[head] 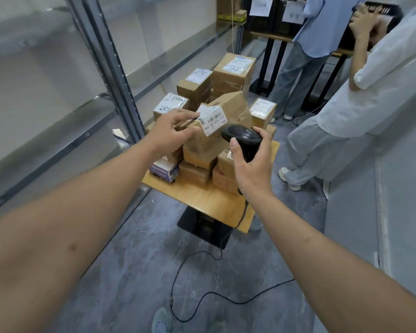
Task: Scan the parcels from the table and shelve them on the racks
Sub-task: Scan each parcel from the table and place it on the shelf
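Two hands are out in front of me over the small wooden table point(203, 200): my left hand point(172, 131) grips the near edge of a crumpled brown paper-wrapped parcel with a white barcode label point(222, 127), holding it tilted above the stack of taped brown cardboard boxes point(233, 73) on the tabletop. My right hand point(251, 164) is curled round the handle of a black corded barcode scanner point(241, 135), whose head sits just beside the parcel's label. The grey metal racks point(111, 63) stand to my left, and its black cable point(197, 299) trails across the grey floor.
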{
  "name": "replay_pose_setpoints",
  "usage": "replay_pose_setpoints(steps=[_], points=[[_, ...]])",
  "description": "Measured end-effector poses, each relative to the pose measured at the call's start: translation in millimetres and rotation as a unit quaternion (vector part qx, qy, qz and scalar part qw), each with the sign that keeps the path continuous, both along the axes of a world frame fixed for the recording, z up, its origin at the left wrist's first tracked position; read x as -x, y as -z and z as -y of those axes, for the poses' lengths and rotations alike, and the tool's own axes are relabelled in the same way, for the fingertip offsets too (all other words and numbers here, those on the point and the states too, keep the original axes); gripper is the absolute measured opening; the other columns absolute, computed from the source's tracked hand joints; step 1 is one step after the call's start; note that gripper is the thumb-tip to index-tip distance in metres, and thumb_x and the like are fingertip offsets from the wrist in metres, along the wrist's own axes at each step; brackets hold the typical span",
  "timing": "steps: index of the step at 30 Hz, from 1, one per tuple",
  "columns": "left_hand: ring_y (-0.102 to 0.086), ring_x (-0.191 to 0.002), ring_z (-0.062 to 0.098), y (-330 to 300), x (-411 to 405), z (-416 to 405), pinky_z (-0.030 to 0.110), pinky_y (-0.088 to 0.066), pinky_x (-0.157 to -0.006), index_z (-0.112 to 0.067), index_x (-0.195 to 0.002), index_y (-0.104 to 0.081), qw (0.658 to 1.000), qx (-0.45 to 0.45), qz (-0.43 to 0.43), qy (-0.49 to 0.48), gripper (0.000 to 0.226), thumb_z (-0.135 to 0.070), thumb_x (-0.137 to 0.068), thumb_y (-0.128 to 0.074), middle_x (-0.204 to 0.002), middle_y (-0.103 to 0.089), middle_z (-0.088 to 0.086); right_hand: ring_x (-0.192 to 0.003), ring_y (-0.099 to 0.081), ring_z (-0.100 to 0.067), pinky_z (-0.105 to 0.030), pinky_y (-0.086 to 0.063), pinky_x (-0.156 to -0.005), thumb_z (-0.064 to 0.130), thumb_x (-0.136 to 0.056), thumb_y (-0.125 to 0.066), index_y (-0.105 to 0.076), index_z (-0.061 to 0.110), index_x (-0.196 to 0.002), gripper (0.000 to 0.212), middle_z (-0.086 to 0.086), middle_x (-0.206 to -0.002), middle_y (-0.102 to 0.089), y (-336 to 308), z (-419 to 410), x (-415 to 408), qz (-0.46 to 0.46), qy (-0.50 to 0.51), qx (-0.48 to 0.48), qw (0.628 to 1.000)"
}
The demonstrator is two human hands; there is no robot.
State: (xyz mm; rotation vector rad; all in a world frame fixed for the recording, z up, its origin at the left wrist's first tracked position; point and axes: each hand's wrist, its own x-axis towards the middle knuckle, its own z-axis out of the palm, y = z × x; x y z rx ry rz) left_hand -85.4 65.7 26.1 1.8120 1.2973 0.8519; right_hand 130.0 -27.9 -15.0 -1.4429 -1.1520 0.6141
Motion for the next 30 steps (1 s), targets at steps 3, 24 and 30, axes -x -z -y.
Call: replay_pose_setpoints(steps=[3,24,30], points=[[-0.054,-0.132,0.016,-7.3,36.5,13.2,0.045,-0.053,-0.109,-0.039,-0.127,-0.074,0.999,0.023,0.02,-0.013,0.035,-0.034,-0.092,-0.079,-0.143,-0.058,-0.01,-0.113,-0.058,0.009,-0.02,-0.052,-0.096,0.045,-0.1,-0.07,-0.044,0.033,-0.143,0.052,0.027,-0.12,-0.056,-9.0,11.3,16.8,0.018,-0.049,-0.012,0.999],[-0.061,-0.128,0.015,-12.1,321.7,145.0,0.036,-0.043,-0.118,-0.027,-0.117,-0.076,0.981,-0.005,0.036,-0.188,0.033,-0.006,-0.091,-0.079,-0.136,-0.068,-0.003,-0.111,-0.064,-0.001,-0.021,-0.053,-0.095,0.036,-0.1,-0.073,-0.043,0.034,-0.145,0.054,0.018,-0.125,-0.063,-44.7,65.3,260.0,0.069,-0.303,-0.054,0.949],[-0.061,-0.126,0.012,-6.6,398.2,184.3,0.033,-0.046,-0.113,-0.039,-0.112,-0.076,0.971,0.0,0.03,-0.236,0.031,-0.015,-0.092,-0.079,-0.133,-0.068,-0.012,-0.111,-0.06,0.01,-0.015,-0.049,-0.095,0.031,-0.1,-0.074,-0.045,0.029,-0.143,0.051,0.03,-0.117,-0.062,-44.0,87.1,334.6,0.072,-0.328,-0.054,0.94]])
